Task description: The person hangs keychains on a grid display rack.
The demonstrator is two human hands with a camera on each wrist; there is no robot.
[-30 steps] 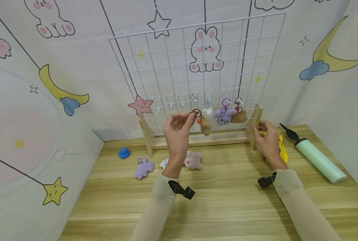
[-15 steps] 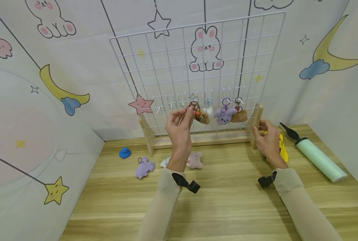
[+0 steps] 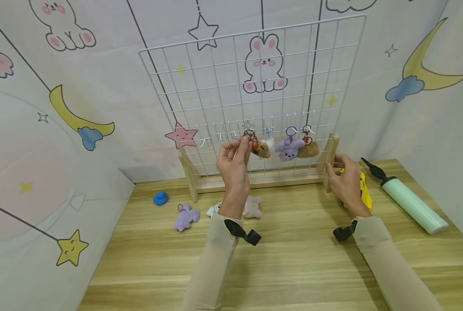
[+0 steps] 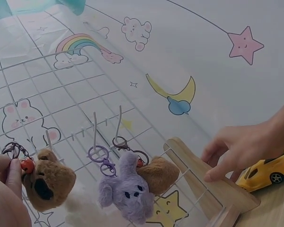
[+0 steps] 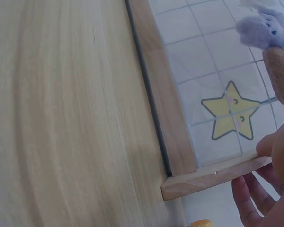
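Note:
My left hand (image 3: 234, 166) pinches the metal ring of a brown plush keychain (image 3: 263, 150) with an orange bell, close in front of the white hooks on the wire grid rack (image 3: 223, 106). In the left wrist view the plush (image 4: 54, 184) dangles beside the fingertips; whether its ring touches a hook I cannot tell. A purple plush keychain (image 3: 289, 149) and another brown one (image 3: 308, 149) hang on hooks further right, and a white plush (image 3: 270, 143) shows partly behind the held one. My right hand (image 3: 346, 179) grips the rack's right wooden post (image 5: 213, 182), thumb inside, fingers outside.
Bare white hooks (image 3: 221, 136) line the grid's left side. On the table (image 3: 293, 250) lie a blue rubber duck (image 3: 160, 198) and purple (image 3: 186, 217), white (image 3: 212, 210) and pink (image 3: 252, 207) plushes. A yellow toy car (image 4: 270, 168) and a mint hand pump (image 3: 414, 205) are at right.
My left hand has risen and moved slightly right, toward the grid. The brown plush keychain has come up with it and now tilts sideways. The right hand stays on the post.

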